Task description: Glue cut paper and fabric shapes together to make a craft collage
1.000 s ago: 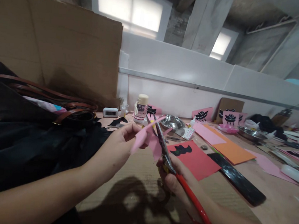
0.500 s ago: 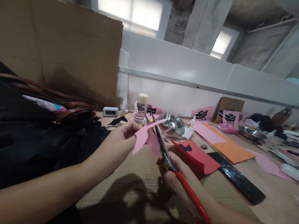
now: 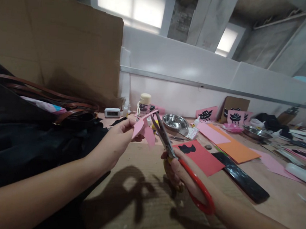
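Pinched in my left hand (image 3: 123, 137) is a cut piece of pink paper (image 3: 144, 128), held up above the table with a lobe hanging down. My right hand (image 3: 176, 169) grips a pair of red-handled scissors (image 3: 195, 179). Their blades point up and away, slightly parted, with the tips close to the paper's right end. Below and right of the blades, a red sheet (image 3: 205, 159) lies flat with a black cut-out shape (image 3: 187, 148) on it.
A steel bowl (image 3: 175, 122), a bottle with a cream lid (image 3: 144, 103) and a small digital clock (image 3: 112, 112) stand behind my hands. On the right are orange paper (image 3: 239, 149) and a long black object (image 3: 240, 178). A dark bag (image 3: 36, 116) is at the left.
The scissors have come away from the pink paper, which earlier sat between their blades. My left hand has moved left and slightly down with the paper. The red sheet now lies flatter.
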A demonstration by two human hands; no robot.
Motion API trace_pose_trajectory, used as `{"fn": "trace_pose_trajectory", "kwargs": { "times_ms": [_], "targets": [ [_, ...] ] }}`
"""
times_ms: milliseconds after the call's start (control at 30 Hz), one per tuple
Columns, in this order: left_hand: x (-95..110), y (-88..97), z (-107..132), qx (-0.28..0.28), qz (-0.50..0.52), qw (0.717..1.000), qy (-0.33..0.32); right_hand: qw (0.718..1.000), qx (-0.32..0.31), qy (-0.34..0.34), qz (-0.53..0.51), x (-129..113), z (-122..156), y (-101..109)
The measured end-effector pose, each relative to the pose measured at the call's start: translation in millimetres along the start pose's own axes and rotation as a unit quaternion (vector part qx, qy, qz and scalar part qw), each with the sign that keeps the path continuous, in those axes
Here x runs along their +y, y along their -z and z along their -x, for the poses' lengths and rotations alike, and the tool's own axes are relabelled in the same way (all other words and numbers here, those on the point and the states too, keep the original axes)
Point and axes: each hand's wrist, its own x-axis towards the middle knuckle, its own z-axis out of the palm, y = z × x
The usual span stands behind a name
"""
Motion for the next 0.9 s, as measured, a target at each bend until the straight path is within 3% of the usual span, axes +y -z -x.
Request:
{"fn": "trace_pose_trajectory", "kwargs": {
  "times_ms": [133,267,367,433,500,600,700,800,900],
  "targets": [
    [-5.2,3.5,-3.8,0.014,0.001,1.000,-0.005,0.993,-0.008,-0.074,-0.095,6.0,-17.5,11.5],
    [-10.2,6.3,-5.7,0.003,-0.017,1.000,-0.006,0.992,-0.017,-0.092,-0.089,10.9,-39.1,19.8],
    [-11.8,11.2,-9.6,-0.043,-0.041,0.998,0.010,0.995,-0.023,-0.080,-0.046,12.6,-55.8,22.7],
    [-10.2,14.1,-10.0,-0.114,-0.066,0.990,0.046,0.998,-0.022,-0.066,0.002,9.3,-64.9,25.9],
    [-6.2,13.5,-5.0,-0.215,-0.092,0.968,0.091,0.997,-0.012,-0.050,0.065,1.3,-70.3,32.9],
    [0.2,2.3,13.9,-0.370,-0.141,0.909,0.129,0.983,0.017,-0.030,0.180,-12.9,-70.3,52.3],
    [-1.5,-17.2,36.3,-0.470,-0.268,0.840,0.049,0.953,0.054,-0.036,0.295,-13.3,-62.8,77.0],
    [-12.6,-31.8,49.5,-0.484,-0.363,0.794,-0.057,0.918,0.073,-0.047,0.388,5.4,-52.7,98.6],
    [-24.9,-33.3,50.7,-0.465,-0.411,0.782,-0.054,0.891,0.074,-0.048,0.446,28.9,-44.8,113.5]
  ]
}}
